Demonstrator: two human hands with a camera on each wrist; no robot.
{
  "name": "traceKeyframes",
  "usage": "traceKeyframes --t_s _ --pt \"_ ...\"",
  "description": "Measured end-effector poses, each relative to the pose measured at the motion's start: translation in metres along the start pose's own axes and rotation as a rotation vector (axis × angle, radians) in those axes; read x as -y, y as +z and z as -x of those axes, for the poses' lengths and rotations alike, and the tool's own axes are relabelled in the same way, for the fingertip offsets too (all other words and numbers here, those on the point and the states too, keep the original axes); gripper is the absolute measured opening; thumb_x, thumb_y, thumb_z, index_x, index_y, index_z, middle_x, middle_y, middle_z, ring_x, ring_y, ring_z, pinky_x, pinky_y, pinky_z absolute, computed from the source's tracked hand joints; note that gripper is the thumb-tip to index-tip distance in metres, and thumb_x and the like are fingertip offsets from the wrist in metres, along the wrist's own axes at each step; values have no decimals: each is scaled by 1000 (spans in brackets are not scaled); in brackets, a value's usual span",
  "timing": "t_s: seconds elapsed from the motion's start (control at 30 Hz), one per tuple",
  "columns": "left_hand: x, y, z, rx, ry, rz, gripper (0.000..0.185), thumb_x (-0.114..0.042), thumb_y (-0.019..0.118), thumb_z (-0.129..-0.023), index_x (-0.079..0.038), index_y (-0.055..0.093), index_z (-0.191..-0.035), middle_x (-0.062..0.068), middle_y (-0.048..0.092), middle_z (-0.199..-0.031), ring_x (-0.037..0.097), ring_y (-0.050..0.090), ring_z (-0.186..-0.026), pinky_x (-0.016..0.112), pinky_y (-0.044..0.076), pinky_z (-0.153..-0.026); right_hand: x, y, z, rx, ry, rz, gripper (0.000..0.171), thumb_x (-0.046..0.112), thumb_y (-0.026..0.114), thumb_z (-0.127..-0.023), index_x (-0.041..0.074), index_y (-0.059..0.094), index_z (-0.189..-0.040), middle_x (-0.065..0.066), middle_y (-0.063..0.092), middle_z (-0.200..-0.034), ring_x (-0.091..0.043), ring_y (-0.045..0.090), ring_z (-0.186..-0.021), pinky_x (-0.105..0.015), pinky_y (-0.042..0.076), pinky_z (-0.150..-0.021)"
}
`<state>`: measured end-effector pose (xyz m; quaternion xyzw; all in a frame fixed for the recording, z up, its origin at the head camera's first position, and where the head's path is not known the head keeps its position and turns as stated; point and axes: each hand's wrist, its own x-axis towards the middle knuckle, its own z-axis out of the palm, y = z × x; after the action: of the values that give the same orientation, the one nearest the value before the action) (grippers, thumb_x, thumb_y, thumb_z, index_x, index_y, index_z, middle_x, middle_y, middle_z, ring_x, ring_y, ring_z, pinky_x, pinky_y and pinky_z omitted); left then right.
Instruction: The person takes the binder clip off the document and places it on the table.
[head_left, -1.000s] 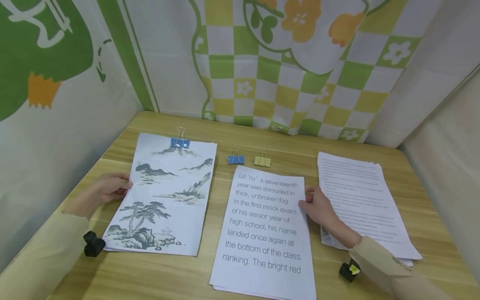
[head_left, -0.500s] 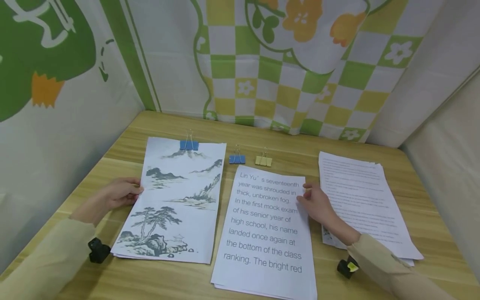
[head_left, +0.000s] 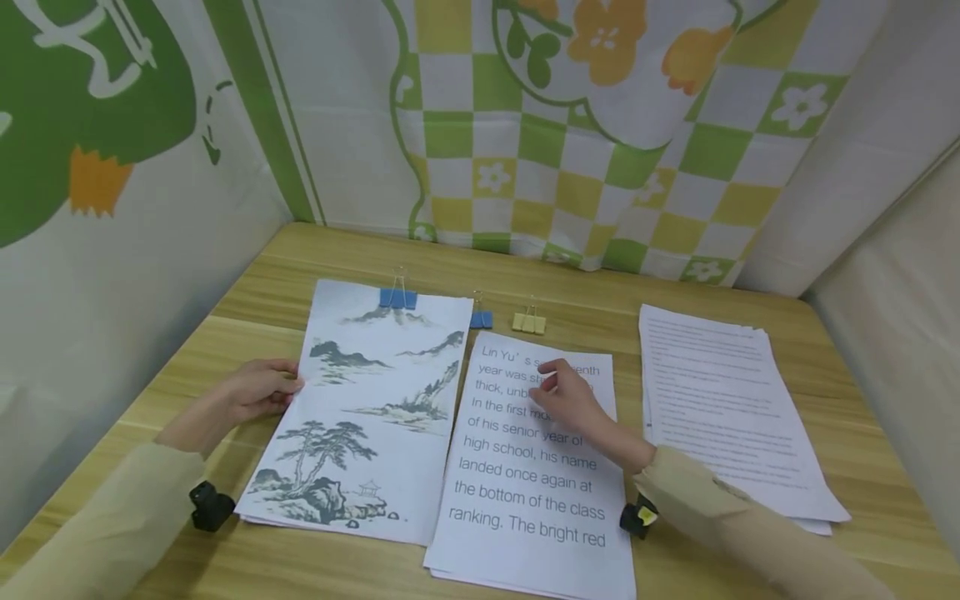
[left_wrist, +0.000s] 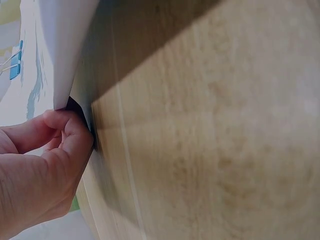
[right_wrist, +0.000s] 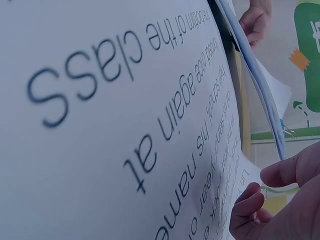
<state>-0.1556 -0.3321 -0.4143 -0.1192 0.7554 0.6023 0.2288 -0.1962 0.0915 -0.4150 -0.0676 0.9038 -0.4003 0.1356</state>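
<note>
My left hand (head_left: 262,390) pinches the left edge of a stack of landscape-print sheets (head_left: 405,383). A blue binder clip (head_left: 398,298) grips the top of that stack. In the left wrist view the sheets (left_wrist: 62,45) are raised above the tabletop at this edge, between thumb and fingers. Above the large-print text sheets (head_left: 525,475) hovers my right hand (head_left: 581,408), its fingers loosely bent with nothing between them. In the right wrist view a gap shows between the thumb and fingers of the right hand (right_wrist: 280,200).
Behind the text sheets lie a second blue binder clip (head_left: 482,319), partly covered by the landscape stack, and a yellow binder clip (head_left: 529,323). A small-print paper stack (head_left: 720,400) is on the right of the wooden table (head_left: 247,308). Patterned cloth (head_left: 540,167) hangs behind.
My left hand has moved the clipped landscape sheets rightward and slightly nearer, up to the text sheets. My right hand has left the text sheets' right edge and moved left over them.
</note>
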Motion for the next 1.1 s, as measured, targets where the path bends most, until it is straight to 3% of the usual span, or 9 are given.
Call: traceKeyframes --t_s 0.13,0.33,0.47,0.67,0.87,1.1 --pt "0 2 1 6 6 -12 8 -4 48 -95 -7 51 -102 -9 55 -73 4 51 -64 22 46 -62 10 12 -4 67 1 -82 39 18 60 -91 2 51 -125 -11 60 -98 -16 58 -77 -25 48 -64" --pt "0 3 2 -8 -13 -32 7 -5 48 -96 -6 50 -102 -8 54 -73 4 51 -65 23 46 -63 33 29 -14 230 28 -323 33 20 58 -93 0 58 -119 -13 67 -96 -14 61 -74 -26 50 -64" --pt "0 4 2 9 -4 -20 7 -5 48 -96 -7 51 -101 -9 54 -71 4 51 -64 22 46 -63 46 38 -22 272 28 -413 33 23 56 -94 -2 60 -116 -14 68 -98 -14 64 -78 -27 53 -70" --pt "-1 6 3 24 -3 -1 8 -4 48 -95 -9 51 -101 -9 55 -72 3 51 -64 22 47 -63 53 47 -32 252 81 -430 32 24 56 -95 0 60 -116 -10 67 -90 -12 63 -74 -22 49 -65" --pt "-1 5 3 33 0 5 10 -4 48 -95 -11 53 -97 -9 56 -74 3 51 -64 21 46 -63 57 53 -37 230 74 -414 30 18 54 -95 -1 60 -118 -8 66 -81 -12 58 -67 -21 46 -60" --pt "-3 5 4 15 18 -73 12 -5 49 -94 -2 50 -105 -8 54 -75 4 50 -66 21 46 -63 59 56 -38 187 66 -387 31 14 56 -93 0 59 -121 -13 70 -91 -13 61 -72 -22 48 -63"
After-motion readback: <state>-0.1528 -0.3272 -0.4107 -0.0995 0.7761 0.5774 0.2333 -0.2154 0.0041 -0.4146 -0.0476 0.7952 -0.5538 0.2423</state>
